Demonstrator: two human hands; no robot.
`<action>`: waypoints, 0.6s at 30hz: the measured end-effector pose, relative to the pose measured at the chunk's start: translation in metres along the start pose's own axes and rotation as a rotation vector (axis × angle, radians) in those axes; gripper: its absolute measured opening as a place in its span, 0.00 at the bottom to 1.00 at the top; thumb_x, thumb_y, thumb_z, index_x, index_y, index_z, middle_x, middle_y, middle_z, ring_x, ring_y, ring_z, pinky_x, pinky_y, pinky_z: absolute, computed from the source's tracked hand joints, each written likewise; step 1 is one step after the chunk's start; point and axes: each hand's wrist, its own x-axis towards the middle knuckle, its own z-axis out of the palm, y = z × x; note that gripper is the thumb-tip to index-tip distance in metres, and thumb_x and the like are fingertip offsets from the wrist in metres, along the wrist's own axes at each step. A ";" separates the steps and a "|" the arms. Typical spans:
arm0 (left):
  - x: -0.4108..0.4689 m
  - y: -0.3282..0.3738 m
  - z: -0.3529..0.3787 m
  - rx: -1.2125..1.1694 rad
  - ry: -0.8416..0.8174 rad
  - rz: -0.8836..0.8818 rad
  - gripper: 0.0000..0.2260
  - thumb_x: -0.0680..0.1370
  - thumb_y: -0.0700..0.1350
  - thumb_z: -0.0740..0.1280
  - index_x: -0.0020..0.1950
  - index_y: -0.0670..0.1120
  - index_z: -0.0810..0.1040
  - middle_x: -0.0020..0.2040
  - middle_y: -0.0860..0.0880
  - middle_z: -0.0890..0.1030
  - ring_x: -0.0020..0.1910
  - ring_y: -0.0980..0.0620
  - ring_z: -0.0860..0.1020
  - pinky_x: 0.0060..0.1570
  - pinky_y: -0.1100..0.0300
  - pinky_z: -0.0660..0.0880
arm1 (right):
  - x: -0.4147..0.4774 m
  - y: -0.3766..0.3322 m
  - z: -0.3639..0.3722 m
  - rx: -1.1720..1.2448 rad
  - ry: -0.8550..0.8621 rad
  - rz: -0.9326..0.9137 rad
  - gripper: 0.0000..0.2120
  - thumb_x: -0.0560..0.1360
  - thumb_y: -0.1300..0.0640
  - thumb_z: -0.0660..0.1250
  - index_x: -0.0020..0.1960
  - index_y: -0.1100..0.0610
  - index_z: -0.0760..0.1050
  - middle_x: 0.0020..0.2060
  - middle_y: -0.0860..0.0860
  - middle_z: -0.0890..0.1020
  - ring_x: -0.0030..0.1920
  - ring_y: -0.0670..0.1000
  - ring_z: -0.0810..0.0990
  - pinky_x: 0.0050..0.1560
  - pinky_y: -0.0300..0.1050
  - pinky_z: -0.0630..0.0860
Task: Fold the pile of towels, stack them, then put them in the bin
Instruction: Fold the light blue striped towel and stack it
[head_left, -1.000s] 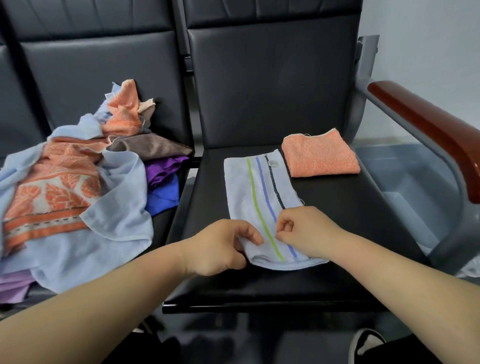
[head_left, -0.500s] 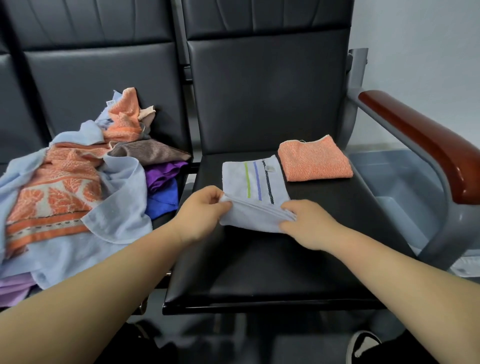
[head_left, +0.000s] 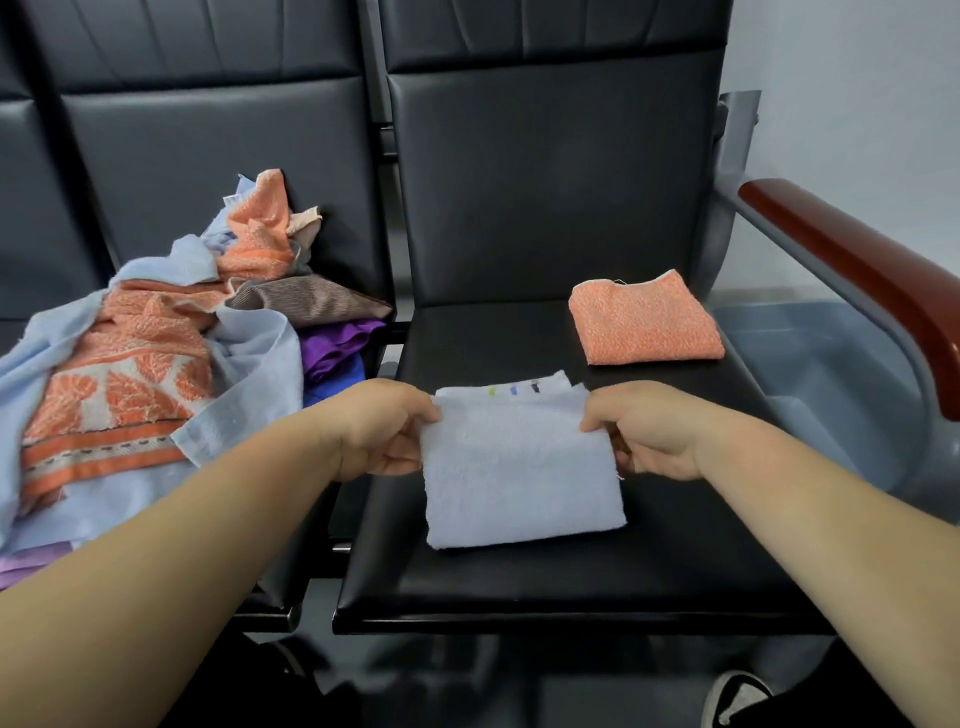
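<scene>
A pale blue towel (head_left: 519, 467) with green, blue and dark stripes lies folded in half on the right black seat (head_left: 571, 577). My left hand (head_left: 382, 428) pinches its far left corner and my right hand (head_left: 641, 428) pinches its far right corner. Only short stripe ends show along the far edge. A folded orange towel (head_left: 644, 322) lies at the seat's back right. The unfolded pile of towels (head_left: 150, 364) covers the left seat. A grey bin (head_left: 831, 374) stands on the floor right of the seat.
A chair armrest with a red-brown wooden top (head_left: 857, 275) on a grey metal frame runs between the seat and the bin. Black seat backs rise behind both seats. A shoe (head_left: 737, 696) shows at the bottom right.
Both hands carried the towel's near edge up and over to the far edge, folding it in half. The striped face is now covered. The view tilted slightly.
</scene>
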 end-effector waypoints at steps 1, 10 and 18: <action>0.005 0.001 0.002 -0.009 0.054 0.038 0.04 0.79 0.41 0.65 0.50 0.45 0.79 0.45 0.45 0.84 0.42 0.47 0.83 0.43 0.55 0.78 | 0.003 -0.003 0.001 0.019 0.030 -0.048 0.07 0.76 0.64 0.65 0.41 0.56 0.72 0.37 0.52 0.76 0.35 0.49 0.71 0.36 0.43 0.69; 0.069 -0.001 0.014 0.036 0.358 0.191 0.05 0.76 0.40 0.67 0.48 0.39 0.79 0.40 0.43 0.78 0.38 0.45 0.77 0.46 0.46 0.82 | 0.052 -0.004 0.012 -0.158 0.420 -0.243 0.14 0.76 0.60 0.71 0.61 0.51 0.77 0.54 0.47 0.80 0.52 0.49 0.80 0.50 0.47 0.79; 0.098 -0.016 0.025 0.608 0.535 0.318 0.09 0.81 0.51 0.63 0.44 0.48 0.71 0.41 0.51 0.77 0.41 0.50 0.75 0.38 0.55 0.68 | 0.079 0.009 0.016 -0.509 0.587 -0.281 0.05 0.77 0.54 0.71 0.50 0.51 0.76 0.46 0.43 0.78 0.47 0.48 0.78 0.45 0.48 0.76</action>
